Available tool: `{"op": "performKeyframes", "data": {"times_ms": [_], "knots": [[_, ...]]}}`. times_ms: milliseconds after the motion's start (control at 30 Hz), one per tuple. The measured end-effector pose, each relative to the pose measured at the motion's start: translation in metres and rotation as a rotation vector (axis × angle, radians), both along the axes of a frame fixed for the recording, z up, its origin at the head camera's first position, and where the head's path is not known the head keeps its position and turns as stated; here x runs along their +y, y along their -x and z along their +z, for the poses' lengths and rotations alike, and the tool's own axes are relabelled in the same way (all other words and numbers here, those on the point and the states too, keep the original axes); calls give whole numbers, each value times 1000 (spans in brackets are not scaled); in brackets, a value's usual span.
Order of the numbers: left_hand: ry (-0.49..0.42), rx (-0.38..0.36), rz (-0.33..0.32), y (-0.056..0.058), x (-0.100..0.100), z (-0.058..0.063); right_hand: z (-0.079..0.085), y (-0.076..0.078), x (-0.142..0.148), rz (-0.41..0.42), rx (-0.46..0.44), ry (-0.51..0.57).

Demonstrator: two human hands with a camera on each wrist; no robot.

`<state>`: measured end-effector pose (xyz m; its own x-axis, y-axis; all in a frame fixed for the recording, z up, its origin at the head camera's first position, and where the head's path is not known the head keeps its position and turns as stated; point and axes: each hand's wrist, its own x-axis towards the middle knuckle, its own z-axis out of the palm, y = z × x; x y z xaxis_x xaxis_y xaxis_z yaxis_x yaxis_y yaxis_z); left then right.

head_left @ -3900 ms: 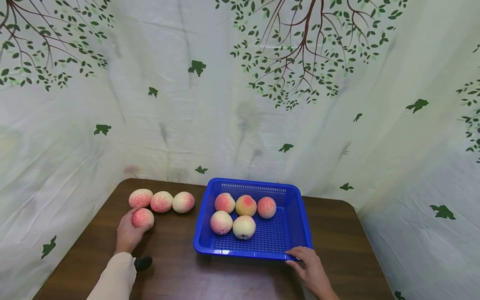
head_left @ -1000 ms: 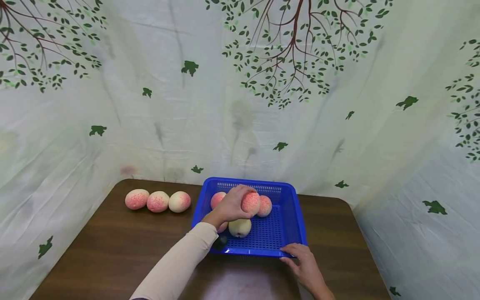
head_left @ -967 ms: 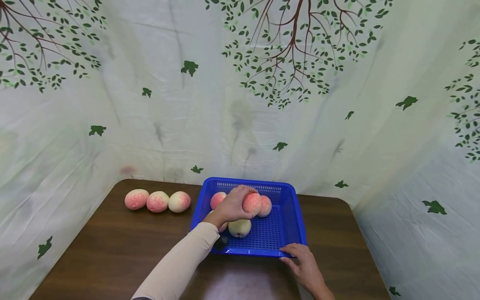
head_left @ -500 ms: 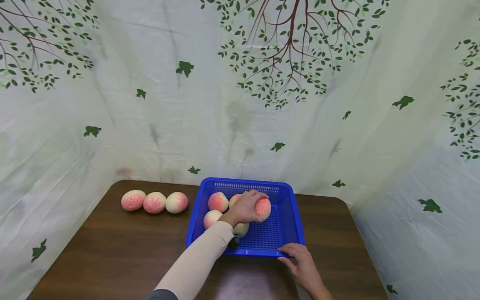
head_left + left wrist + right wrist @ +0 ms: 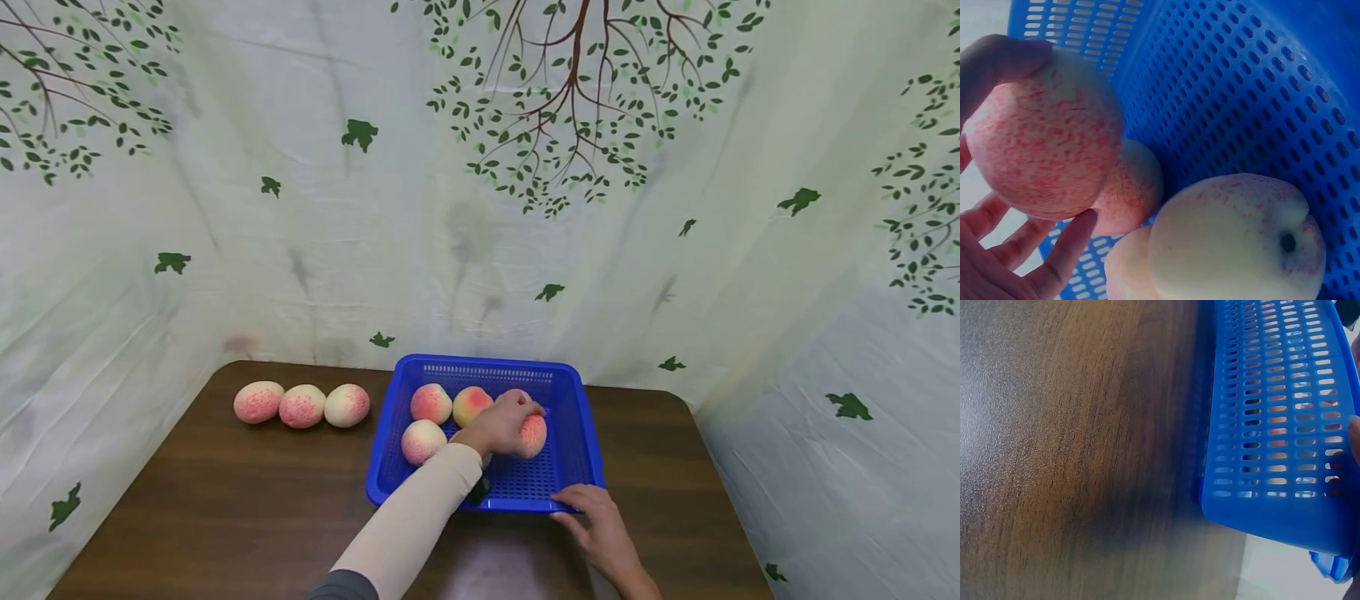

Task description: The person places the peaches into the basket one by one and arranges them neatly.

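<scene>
In the head view my left hand [image 5: 497, 427] grips a pink-speckled peach [image 5: 533, 437] inside the blue basket [image 5: 592, 442], right of the middle. The left wrist view shows thumb and fingers spread around that peach [image 5: 1047, 137], above the perforated floor. Other peaches lie in the basket: two at the back left [image 5: 431, 404] and centre [image 5: 472, 407], one further right partly behind the hand, and one at the front left [image 5: 423, 442]. A pale peach [image 5: 1235, 237] is mostly covered by the arm in the head view. My right hand [image 5: 603, 533] holds the basket's front right rim.
Three peaches stand in a row on the brown table [image 5: 225, 500], left of the basket: a left one [image 5: 258, 402], a middle one [image 5: 302, 406] and a right one [image 5: 347, 405]. A leaf-printed curtain [image 5: 450, 208] hangs around the table's back and sides.
My left hand has carried the peach from the table's left side into the basket, then further right and nearer the front. My right hand has stayed on the rim.
</scene>
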<state>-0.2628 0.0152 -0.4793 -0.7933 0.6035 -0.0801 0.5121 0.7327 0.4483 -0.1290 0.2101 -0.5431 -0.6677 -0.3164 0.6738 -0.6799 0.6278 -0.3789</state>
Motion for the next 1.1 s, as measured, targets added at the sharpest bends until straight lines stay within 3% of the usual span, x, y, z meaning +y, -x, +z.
{"op": "performKeyframes", "data": {"times_ms": [100, 300, 533, 900, 1100], "knots": [[58, 21, -31, -1, 6, 1, 0, 1, 1, 11, 10, 2], [167, -28, -42, -5, 16, 1, -1, 0, 4, 35, 28, 14], [268, -1, -45, -3, 17, -10, -1, -3, 6, 42, 31, 12], [383, 38, -67, -3, 22, -20, -2, -5, 6, 58, 29, 14], [382, 69, -61, -3, 26, -27, -3, -4, 8, 56, 29, 16]]}}
